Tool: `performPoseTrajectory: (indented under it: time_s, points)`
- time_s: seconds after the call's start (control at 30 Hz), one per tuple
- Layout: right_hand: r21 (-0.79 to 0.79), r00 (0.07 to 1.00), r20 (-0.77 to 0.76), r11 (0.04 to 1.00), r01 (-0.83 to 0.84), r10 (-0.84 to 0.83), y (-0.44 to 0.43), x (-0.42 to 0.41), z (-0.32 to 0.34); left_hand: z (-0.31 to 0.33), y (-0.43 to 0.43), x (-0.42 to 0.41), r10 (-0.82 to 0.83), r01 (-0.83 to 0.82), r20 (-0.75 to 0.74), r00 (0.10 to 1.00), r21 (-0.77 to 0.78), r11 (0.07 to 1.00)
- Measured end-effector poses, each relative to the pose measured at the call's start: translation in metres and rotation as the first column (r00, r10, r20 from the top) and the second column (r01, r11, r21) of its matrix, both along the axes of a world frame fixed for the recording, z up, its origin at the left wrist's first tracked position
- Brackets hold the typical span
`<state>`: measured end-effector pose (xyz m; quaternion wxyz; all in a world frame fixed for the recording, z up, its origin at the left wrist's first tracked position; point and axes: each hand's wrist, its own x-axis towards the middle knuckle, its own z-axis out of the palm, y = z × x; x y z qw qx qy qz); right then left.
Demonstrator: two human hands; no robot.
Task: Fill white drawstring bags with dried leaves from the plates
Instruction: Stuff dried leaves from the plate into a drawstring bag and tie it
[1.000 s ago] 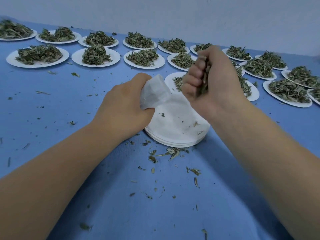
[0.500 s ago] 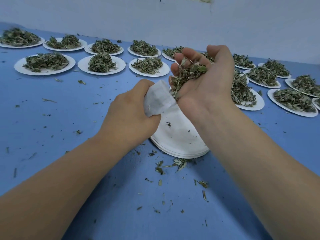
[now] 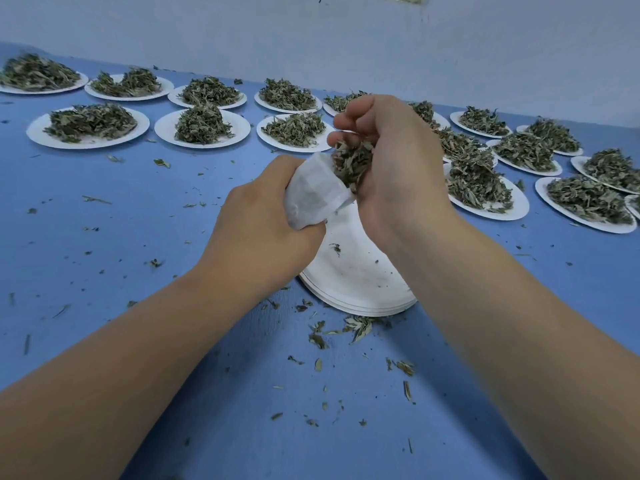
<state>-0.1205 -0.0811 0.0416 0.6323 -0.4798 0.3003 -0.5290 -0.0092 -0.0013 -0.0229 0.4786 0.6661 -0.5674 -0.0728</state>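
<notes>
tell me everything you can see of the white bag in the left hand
The white bag is of thin, crumpled, slightly see-through fabric; dark contents show faintly inside. The left hand grips its lower part, mouth tilted up toward the right hand, which holds a clump of dried leaves at the opening. It is held above the stack of plates.

The white drawstring bag [image 3: 313,194], mouth tilted up-right, touches a dried-leaf clump [image 3: 351,162] above near stacked plates [image 3: 360,282]; leaf-heaped plates [image 3: 36,132] lie far.
</notes>
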Motion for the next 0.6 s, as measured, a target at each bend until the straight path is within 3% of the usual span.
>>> performPoseTrajectory:
  time_s: [0.33, 0.6]
  points:
    - [-0.229, 0.995, -0.033, 0.968, -0.101, 0.097, 0.007, -0.007, 0.005, 0.005, 0.001, -0.004, -0.007, 0.006, -0.067, 0.998, -0.011, 1.000]
    - [-0.445, 0.977, -0.172, 0.875, -0.189, 0.124, 0.015, -0.016, 0.001, 0.011, 0.003, -0.010, -0.006, -0.006, -0.183, 0.983, -0.065, 0.998]
